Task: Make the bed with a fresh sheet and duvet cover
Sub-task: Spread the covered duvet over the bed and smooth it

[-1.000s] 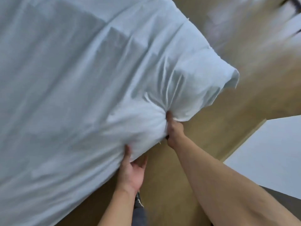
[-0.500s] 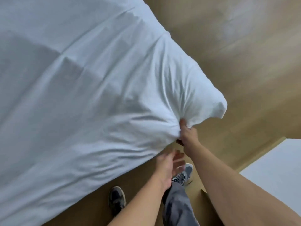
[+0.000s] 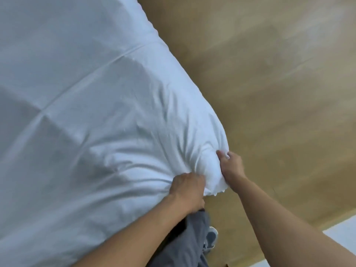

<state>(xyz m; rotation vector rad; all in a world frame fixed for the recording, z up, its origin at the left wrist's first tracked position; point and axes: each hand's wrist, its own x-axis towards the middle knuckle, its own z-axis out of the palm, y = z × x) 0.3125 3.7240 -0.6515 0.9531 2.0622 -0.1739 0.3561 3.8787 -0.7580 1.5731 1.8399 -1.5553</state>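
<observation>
A white duvet in its cover (image 3: 96, 112) fills the left and middle of the head view, spread over the bed with fold creases across it. Its near corner (image 3: 210, 170) bulges out over the floor, and both hands hold it. My left hand (image 3: 187, 189) grips the bunched fabric on the corner's lower left side. My right hand (image 3: 230, 166) clutches the corner's right side, thumb pressed into the cloth. Wrinkles radiate from both grips. The mattress and any sheet beneath are hidden.
Tan wooden floor (image 3: 269, 93) lies to the right of the bed. My grey trouser leg (image 3: 183, 243) and a grey shoe (image 3: 212, 237) stand right by the duvet's edge. A pale panel (image 3: 342, 226) shows at the lower right edge.
My left hand, free below the duvet half a second ago, now grips the corner fabric. The loose corner flap is now gathered between both hands, and the view has shifted closer.
</observation>
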